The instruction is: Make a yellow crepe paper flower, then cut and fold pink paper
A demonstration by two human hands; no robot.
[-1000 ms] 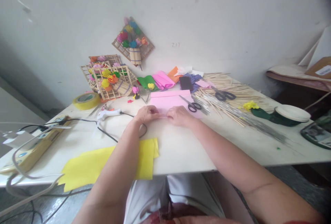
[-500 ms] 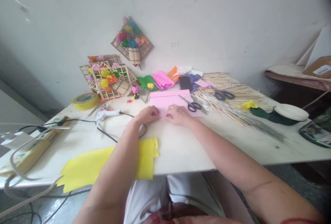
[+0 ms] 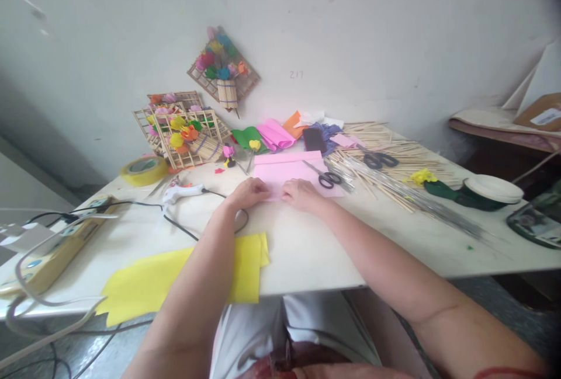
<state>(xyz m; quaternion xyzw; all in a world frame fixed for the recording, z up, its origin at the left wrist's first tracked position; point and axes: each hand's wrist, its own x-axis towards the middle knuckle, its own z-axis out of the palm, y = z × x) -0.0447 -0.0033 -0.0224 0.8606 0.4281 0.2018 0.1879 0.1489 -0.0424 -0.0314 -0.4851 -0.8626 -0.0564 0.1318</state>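
Note:
A sheet of pink crepe paper (image 3: 280,172) lies flat on the white table, its far edge folded over. At its near left edge my left hand (image 3: 249,193) has its fingers curled closed on the paper. Just to the right, my right hand (image 3: 300,194) grips the same near edge with bent fingers, a small gap from the left. The fingertips are partly hidden. Black-handled scissors (image 3: 328,179) rest on the paper's right side, beside my right hand. To the left of my hands is a white glue gun (image 3: 182,193) with a black cord.
Yellow crepe paper (image 3: 248,268) lies under my left forearm. A power strip (image 3: 65,250) and yellow tape roll (image 3: 144,171) are at left. Flower frames (image 3: 186,136) lean on the wall. Wooden sticks (image 3: 412,160), wires (image 3: 432,212), another pair of scissors (image 3: 380,159) and a phone (image 3: 314,140) lie right and back.
Both hands stay at the paper's near edge, their fingers shifting only slightly. The paper, scissors and other things have not visibly moved.

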